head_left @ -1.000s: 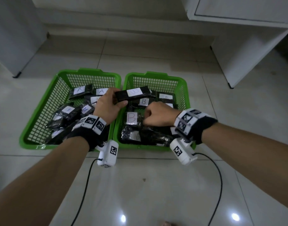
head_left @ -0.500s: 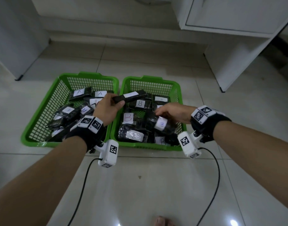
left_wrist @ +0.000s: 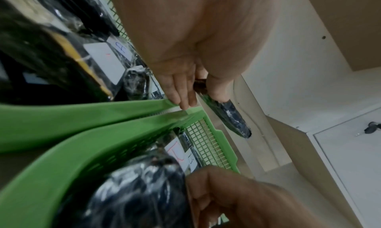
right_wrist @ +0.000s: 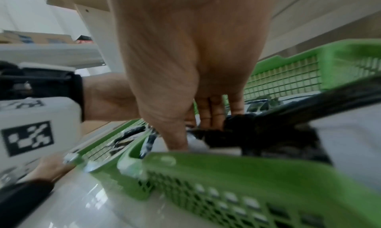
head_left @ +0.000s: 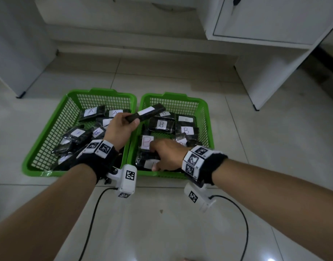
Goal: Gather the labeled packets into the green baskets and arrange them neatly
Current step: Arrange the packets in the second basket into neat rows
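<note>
Glossy pale tile floor (head_left: 162,223), white cabinet (head_left: 265,19); left hand (head_left: 120,127) fingers clamp packet (head_left: 148,113); right hand (head_left: 167,153) fingers unclear.

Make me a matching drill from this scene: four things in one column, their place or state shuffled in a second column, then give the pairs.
Things
1. left hand
2. right hand
3. left green mesh plastic basket
4. right green mesh plastic basket

Places or states
a. holds black packets labeled B
b. grips a black packet with a white label above the baskets
c. holds black packets labeled A
d. reaches down among packets at the near end of a basket

Pairs: 1-b, 2-d, 3-c, 4-a
</note>
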A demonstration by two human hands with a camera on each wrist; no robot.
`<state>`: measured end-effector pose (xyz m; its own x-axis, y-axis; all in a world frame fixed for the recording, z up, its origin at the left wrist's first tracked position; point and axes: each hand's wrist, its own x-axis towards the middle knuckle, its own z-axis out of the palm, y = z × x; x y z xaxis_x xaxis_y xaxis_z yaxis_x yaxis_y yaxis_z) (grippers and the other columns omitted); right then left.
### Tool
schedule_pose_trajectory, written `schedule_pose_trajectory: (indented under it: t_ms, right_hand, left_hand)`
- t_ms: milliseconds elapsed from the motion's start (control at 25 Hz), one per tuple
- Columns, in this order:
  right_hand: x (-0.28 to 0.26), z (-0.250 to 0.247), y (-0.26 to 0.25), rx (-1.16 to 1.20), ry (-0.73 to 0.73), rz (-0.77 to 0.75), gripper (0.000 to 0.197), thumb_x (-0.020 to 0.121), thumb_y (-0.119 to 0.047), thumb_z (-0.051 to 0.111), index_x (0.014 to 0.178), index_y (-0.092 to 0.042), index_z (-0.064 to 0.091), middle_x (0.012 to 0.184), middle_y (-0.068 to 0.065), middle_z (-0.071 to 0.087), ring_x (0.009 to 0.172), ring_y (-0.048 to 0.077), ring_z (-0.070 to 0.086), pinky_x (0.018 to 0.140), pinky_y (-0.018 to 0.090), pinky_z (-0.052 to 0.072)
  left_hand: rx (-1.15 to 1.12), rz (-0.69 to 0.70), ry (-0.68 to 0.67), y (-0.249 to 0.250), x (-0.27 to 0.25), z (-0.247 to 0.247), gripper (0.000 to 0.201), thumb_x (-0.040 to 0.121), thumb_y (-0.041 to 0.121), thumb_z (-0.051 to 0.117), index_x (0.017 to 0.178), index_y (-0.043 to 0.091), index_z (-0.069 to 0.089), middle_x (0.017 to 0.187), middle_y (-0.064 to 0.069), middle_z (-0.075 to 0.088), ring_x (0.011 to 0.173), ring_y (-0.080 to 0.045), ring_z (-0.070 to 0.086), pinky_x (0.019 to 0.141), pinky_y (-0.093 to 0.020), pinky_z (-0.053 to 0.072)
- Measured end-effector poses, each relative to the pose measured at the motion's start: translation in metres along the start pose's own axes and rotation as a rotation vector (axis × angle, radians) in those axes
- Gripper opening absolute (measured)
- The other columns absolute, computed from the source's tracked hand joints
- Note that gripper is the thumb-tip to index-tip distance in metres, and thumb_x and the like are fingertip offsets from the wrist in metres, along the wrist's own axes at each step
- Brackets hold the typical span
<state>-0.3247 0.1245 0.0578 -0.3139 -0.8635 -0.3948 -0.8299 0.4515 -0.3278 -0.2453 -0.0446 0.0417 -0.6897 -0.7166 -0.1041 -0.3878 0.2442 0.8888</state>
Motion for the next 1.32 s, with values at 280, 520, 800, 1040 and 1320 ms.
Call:
schedule_pose_trajectory:
  t_ms: [280,520,800,1040,1320]
  right_hand:
    - [-0.016,-0.068,0.058,1.180,-0.147,0.075,0.024,0.095,-0.004,0.062,0.119,-0.008,0.062,0.111,0.009,0.072,0.099,0.024,0.069,0.090,0.040,0.057]
    - [0.005,-0.101,0.124,1.000,0.227,0.411,0.049,0.093,-0.056,0.060,0.118,-0.014,0.065,0.097,0.005,0.069,0.076,0.017,0.066,0.066,0.031,0.053]
    - [0.083,-0.061,0.103,0.999,0.243,0.588,0.057,0.069,-0.053,0.084,0.107,-0.013,0.069,0.096,0.007,0.077,0.082,0.027,0.077,0.078,0.045,0.064]
    - [0.101,-0.064,0.094,1.162,0.310,0.564,0.050,0.077,-0.046,0.083,0.109,-0.011,0.067,0.099,0.008,0.075,0.079,0.021,0.074,0.068,0.035,0.064]
    - [0.108,-0.059,0.101,0.131,0.501,0.357,0.069,0.058,-0.042,0.095,0.113,-0.016,0.063,0.108,-0.002,0.062,0.100,0.019,0.058,0.087,0.039,0.055]
  left_hand:
    - [-0.057,0.010,0.092,0.004,0.028,0.001,0.047,0.084,0.044,0.069,0.120,0.017,0.057,0.105,-0.002,0.067,0.093,-0.023,0.066,0.079,-0.032,0.053]
    - [0.003,0.057,0.098,0.008,0.040,0.027,0.038,0.097,0.032,0.060,0.128,0.013,0.050,0.109,0.000,0.062,0.095,-0.019,0.058,0.078,-0.029,0.045]
    - [-0.161,-0.008,0.151,0.000,0.038,0.026,0.034,0.097,0.036,0.059,0.126,0.021,0.052,0.102,0.004,0.065,0.094,-0.018,0.063,0.080,-0.034,0.050]
    - [-0.190,-0.006,0.140,-0.004,0.040,0.027,0.035,0.096,0.037,0.060,0.127,0.023,0.051,0.104,0.000,0.067,0.097,-0.022,0.065,0.089,-0.048,0.054]
    - [-0.194,0.033,0.136,-0.005,0.037,0.027,0.034,0.097,0.036,0.059,0.128,0.024,0.050,0.108,-0.002,0.067,0.101,-0.021,0.064,0.092,-0.048,0.053]
